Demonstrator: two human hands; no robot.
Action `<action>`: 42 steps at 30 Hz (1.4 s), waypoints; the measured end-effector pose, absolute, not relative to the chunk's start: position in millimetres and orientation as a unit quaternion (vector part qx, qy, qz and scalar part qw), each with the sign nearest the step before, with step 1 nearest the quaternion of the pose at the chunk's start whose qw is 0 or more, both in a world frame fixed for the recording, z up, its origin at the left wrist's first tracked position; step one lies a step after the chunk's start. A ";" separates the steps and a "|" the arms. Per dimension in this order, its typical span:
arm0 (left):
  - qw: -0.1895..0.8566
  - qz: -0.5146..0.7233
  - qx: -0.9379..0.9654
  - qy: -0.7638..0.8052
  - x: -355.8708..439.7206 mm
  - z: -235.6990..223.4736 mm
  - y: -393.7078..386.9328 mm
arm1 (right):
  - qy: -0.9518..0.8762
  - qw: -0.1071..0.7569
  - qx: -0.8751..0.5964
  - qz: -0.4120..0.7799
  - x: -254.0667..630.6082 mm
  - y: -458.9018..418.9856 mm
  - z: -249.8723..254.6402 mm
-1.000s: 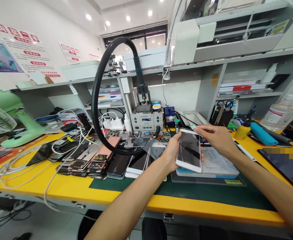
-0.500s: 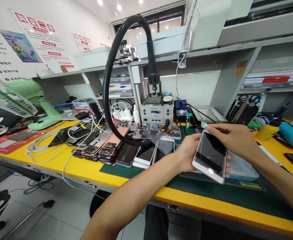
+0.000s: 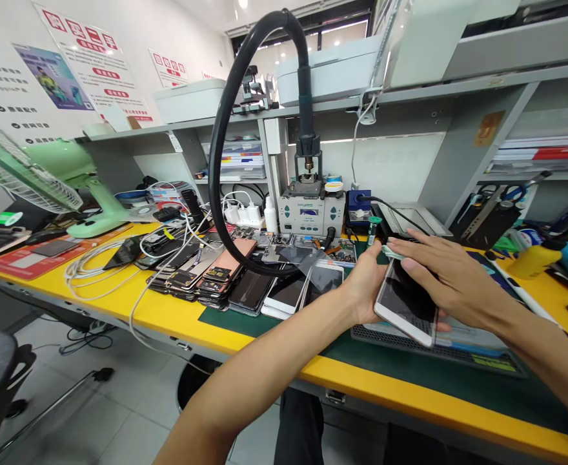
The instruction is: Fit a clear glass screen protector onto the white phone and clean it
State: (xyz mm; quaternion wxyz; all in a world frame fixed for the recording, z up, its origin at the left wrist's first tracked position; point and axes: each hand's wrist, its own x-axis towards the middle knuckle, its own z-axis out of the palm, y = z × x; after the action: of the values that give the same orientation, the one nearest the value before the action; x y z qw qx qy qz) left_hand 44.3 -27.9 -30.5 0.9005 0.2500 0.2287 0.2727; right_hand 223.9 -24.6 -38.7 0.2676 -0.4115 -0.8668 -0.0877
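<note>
Working at the upper end of a white-edged phone (image 3: 403, 307) seems to be the step in hand; the phone is off the counter (image 3: 177, 316), held screen up and slanted above the green mat (image 3: 385, 366), to the right of the mat's near left corner and back from the counter's front edge; the left hand (image 3: 365, 284) grasps it along its left side, and the fingertips that show past the opposite side look to belong to that same hand; the right hand (image 3: 451, 271) lies over the phone's upper right part, fingers stretched toward a small pale green piece (image 3: 391, 252) at the top edge; its fingertips touch that piece, though whether its grip pinches it or only presses it I cannot tell; the piece is too small to name as cloth or film.

In my judgement the next move calls for a firm left grip and a steady screen, with light, even pressure from the right fingers along the top edge; a hard push there could tip the phone out of the left hand; a flat blue-edged box (image 3: 480, 334) lies beneath on a dark perforated pad (image 3: 448, 354); the yellow bottle (image 3: 538, 258), toward the counter's right end, stands apart from both hands.
</note>
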 end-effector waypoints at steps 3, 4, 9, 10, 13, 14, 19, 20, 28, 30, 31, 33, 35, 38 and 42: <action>0.899 0.285 0.244 0.225 43.2 -30.8 -24.9 | -0.877 0.261 -0.392 -0.095 219.9 -28.5 -41.4; 0.900 0.288 0.241 0.223 42.9 -30.5 -24.5 | -0.880 0.262 -0.385 -0.096 217.5 -30.5 -41.9; 0.900 0.303 0.213 0.228 39.0 -26.5 -24.8 | -0.889 0.277 -0.345 -0.116 204.5 -41.7 -41.7; 0.902 0.304 0.204 0.227 37.5 -25.6 -24.7 | -0.889 0.286 -0.335 -0.121 202.7 -43.3 -41.4; 0.900 0.325 0.180 0.229 32.7 -24.5 -22.9 | -0.887 0.325 -0.304 -0.121 198.2 -47.1 -39.3; 0.895 0.337 0.175 0.233 31.3 -24.6 -21.9 | -0.887 0.338 -0.294 -0.115 196.7 -48.5 -38.3; 0.896 0.361 0.173 0.195 27.5 -26.8 -18.5 | -0.888 0.371 -0.255 -0.091 188.2 -58.4 -34.2; 0.899 0.359 0.173 0.181 27.4 -27.0 -18.5 | -0.891 0.372 -0.248 -0.083 186.6 -60.5 -34.1; 0.890 0.377 0.175 0.187 30.1 -22.9 -22.4 | -0.893 0.382 -0.239 -0.005 180.0 -68.9 -34.8; 0.886 0.384 0.175 0.190 30.7 -21.9 -23.4 | -0.892 0.385 -0.239 -0.004 179.5 -68.8 -34.9; 0.884 0.389 0.174 0.191 30.9 -21.6 -23.8 | -0.892 0.385 -0.238 -0.006 179.3 -68.7 -35.0; 0.881 0.398 0.172 0.191 30.8 -21.2 -24.5 | -0.894 0.381 -0.235 -0.011 179.2 -68.2 -34.8; 0.878 0.405 0.170 0.189 30.2 -20.8 -24.9 | -0.896 0.376 -0.234 -0.017 179.9 -67.4 -34.1; 0.868 0.423 0.156 0.207 29.8 -19.4 -24.9 | -0.898 0.373 -0.234 -0.005 183.8 -65.6 -31.4; 0.868 0.429 0.136 0.213 30.7 -17.1 -24.5 | -0.893 0.348 -0.274 0.081 193.9 -62.5 -24.7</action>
State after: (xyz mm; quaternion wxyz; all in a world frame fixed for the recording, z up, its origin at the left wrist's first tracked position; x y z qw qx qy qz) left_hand 30.7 -24.5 -17.1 0.8676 0.1359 0.2126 0.4285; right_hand 193.9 -62.5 -24.7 0.3484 -0.2738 -0.8928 0.0813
